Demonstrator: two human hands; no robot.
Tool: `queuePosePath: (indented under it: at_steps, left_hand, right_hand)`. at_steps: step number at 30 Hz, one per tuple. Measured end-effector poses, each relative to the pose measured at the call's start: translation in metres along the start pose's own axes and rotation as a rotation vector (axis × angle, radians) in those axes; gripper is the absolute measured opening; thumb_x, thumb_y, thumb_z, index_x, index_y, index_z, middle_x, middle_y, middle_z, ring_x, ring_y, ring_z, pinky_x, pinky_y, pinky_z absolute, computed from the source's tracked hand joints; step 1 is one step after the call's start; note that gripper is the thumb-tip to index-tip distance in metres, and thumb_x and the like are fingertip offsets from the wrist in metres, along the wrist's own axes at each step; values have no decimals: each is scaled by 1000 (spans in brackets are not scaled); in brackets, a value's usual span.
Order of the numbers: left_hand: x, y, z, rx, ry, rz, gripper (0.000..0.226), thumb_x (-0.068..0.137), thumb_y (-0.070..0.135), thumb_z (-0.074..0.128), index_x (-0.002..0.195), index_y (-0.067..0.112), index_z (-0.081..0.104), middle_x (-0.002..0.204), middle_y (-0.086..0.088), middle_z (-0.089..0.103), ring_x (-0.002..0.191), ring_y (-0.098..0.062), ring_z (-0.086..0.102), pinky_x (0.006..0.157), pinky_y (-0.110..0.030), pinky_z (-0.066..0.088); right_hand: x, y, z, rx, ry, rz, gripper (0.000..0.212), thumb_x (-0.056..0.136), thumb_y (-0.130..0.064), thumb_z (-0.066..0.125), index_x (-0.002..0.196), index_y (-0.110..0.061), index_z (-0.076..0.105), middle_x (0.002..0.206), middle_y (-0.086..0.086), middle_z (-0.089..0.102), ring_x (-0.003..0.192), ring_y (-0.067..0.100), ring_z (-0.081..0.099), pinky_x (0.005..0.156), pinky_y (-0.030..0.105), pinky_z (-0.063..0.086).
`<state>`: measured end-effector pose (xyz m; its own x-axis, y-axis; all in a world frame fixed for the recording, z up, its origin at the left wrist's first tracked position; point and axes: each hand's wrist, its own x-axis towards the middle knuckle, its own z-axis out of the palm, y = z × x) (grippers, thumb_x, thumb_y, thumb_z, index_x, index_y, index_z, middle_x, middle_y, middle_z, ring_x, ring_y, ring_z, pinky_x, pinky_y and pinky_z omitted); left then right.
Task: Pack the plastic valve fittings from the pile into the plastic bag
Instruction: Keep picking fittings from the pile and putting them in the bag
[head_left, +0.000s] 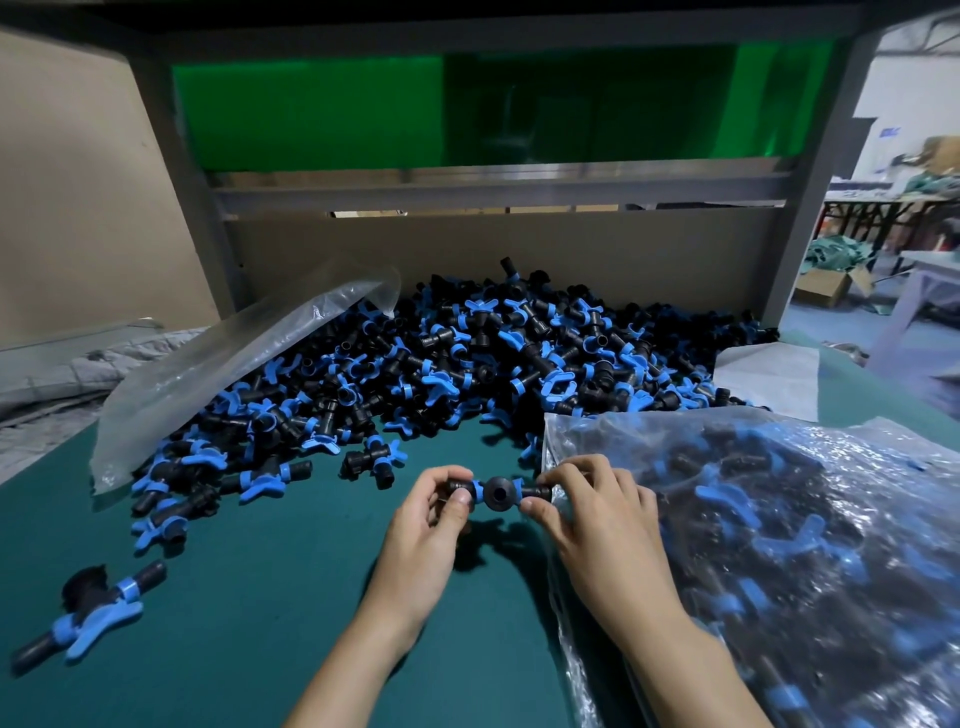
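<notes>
At a green-matted workbench, a person's left hand (426, 527) and right hand (602, 530) pinch one valve fitting (500, 492) between them. Each hand's thumb and fingertips are curled round one of its black end stubs. The piece is hard moulded plastic, a black T-shaped body with blue collars. Its round open socket faces the camera. It is held just above the mat (260, 597), in front of the pile (467, 353) and just beside the near edge of the plastic bag (779, 545).

That bag, clear and crinkled with glossy highlights, lies on the right of the bench. It bulges with black-and-blue fittings. The pile heaps against a brown cardboard backboard (519, 260), a jumble of black barrels and blue butterfly-shaped handles. A second clear plastic sheet (234, 364) drapes over the pile's left flank. One stray fitting (88, 613) lies alone on the mat at lower left.

Grey metal uprights (810, 182) frame the bench under a translucent green panel (311, 114). Beyond the right upright, a workshop floor shows tables and an open cardboard box (831, 286).
</notes>
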<state>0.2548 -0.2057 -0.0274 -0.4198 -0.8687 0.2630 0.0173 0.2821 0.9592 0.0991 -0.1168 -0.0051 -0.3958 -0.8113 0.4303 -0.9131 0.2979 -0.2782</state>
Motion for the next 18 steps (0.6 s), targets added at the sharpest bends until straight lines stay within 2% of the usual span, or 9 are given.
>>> queuePosePath:
  at_steps: [2, 4, 6, 7, 9, 11, 14, 16, 18]
  left_hand:
    - [0, 2, 0, -31, 32, -24, 21, 99, 22, 55, 98, 41, 64, 85, 20, 67, 80, -1, 61, 74, -23, 45]
    - [-1, 3, 1, -60, 101, -35, 20, 98, 19, 55, 97, 37, 64, 80, 18, 67, 77, -3, 63, 77, -28, 48]
    - [-3, 4, 1, -58, 168, -21, 17, 99, 19, 54, 98, 34, 63, 78, 17, 66, 75, -3, 63, 78, -33, 49]
    - [-5, 5, 1, -54, 192, -13, 17, 98, 19, 54, 98, 34, 62, 79, 16, 66, 75, -4, 63, 79, -35, 50]
    - [-13, 7, 1, -52, 213, -3, 19, 98, 19, 55, 98, 36, 63, 80, 14, 67, 76, -5, 64, 80, -38, 50]
    - [-22, 8, 0, -59, 192, 2, 24, 98, 20, 57, 96, 42, 64, 84, 14, 68, 78, -6, 65, 78, -32, 51]
    - [-36, 14, 2, -28, 136, 60, 25, 95, 20, 60, 97, 45, 65, 93, 14, 71, 87, -4, 66, 78, -17, 50]
    - [-40, 21, 9, 4, 108, 93, 23, 93, 17, 63, 98, 40, 66, 97, 13, 72, 93, -1, 66, 81, -15, 49]
    - [-42, 31, 23, -9, 66, 116, 19, 92, 12, 64, 99, 30, 67, 97, 14, 73, 95, -1, 66, 80, -9, 47]
  right_hand:
    - [-1, -2, -2, 33, 11, 0, 34, 94, -59, 43, 119, -39, 53, 119, -14, 45, 110, 14, 44, 86, 30, 26]
    - [-2, -4, -5, 63, 34, -24, 32, 98, -42, 53, 129, -38, 48, 123, -12, 44, 112, 15, 43, 89, 31, 29]
    - [-3, -5, -7, 63, 41, -42, 55, 90, -8, 60, 136, -33, 44, 125, -7, 42, 109, 18, 41, 88, 32, 37]
    - [-3, -6, -8, 75, 53, -47, 68, 81, 6, 58, 137, -30, 44, 123, -5, 41, 105, 18, 39, 86, 31, 39]
    - [-3, -11, -14, 95, 86, -37, 82, 69, 18, 52, 137, -27, 45, 119, -3, 39, 99, 17, 35, 79, 29, 41]
    - [-1, -14, -23, 111, 132, -37, 82, 69, 19, 51, 137, -26, 47, 115, -2, 39, 97, 17, 36, 74, 28, 43]
    - [10, -20, -48, 345, 231, -54, 58, 85, 8, 51, 130, -27, 54, 108, -5, 44, 97, 14, 48, 74, 24, 42]
    - [22, -25, -71, 563, 282, -77, 43, 92, 0, 51, 123, -29, 60, 103, -5, 51, 93, 4, 53, 76, 16, 41]
    - [33, -31, -90, 694, 304, -93, 40, 91, 0, 52, 115, -29, 66, 98, -3, 58, 85, 2, 54, 73, 11, 40]
